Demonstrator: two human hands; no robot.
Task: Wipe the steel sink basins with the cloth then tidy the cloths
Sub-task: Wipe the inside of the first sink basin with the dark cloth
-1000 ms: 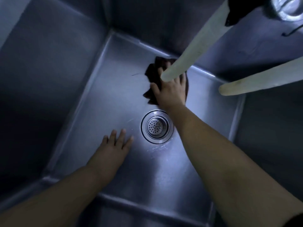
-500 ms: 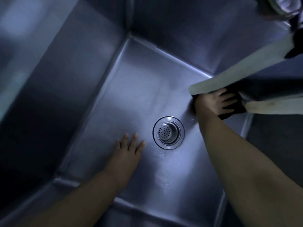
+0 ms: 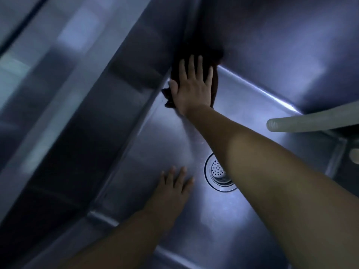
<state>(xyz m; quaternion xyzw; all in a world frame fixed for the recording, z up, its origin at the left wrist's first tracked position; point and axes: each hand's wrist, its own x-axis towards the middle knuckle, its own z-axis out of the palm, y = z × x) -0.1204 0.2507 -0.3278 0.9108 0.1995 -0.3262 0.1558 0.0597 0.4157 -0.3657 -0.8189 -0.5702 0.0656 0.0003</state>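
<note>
Both bare arms reach forward and down, the right one stretched out long and nearly straight, the left one shorter in its reach and lying lower in view. The right hand is flat, palm down, fingers extended and slightly spread, the thumb angled out to the left, pressing down rather than gripping. The left hand also lies flat, palm down, fingers straight and close together, holding nothing. The two hands are well apart.

cloth mostly hidden, drain half covered
</note>
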